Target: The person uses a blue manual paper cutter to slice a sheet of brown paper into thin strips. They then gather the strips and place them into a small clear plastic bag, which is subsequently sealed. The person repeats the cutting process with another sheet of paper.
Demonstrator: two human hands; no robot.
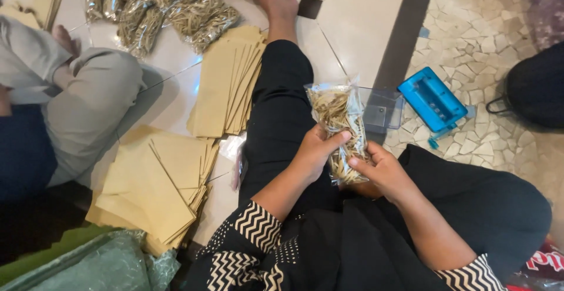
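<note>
I sit on a tiled floor with one leg in black trousers stretched out. Both hands hold a clear plastic packet (339,127) filled with pale dried strips, upright above my lap. My left hand (316,150) grips its left side, thumb across the front. My right hand (380,170) pinches its lower right edge. Stacks of tan paper envelopes (226,82) lie fanned out to the left of my leg, with a second pile (155,185) nearer me.
Several filled clear packets (158,9) are heaped at the top. A blue hole punch (432,100) and a clear plastic box (382,109) lie right of my knee. Another person (70,103) in grey trousers sits at the left. A black bag (537,85) stands far right.
</note>
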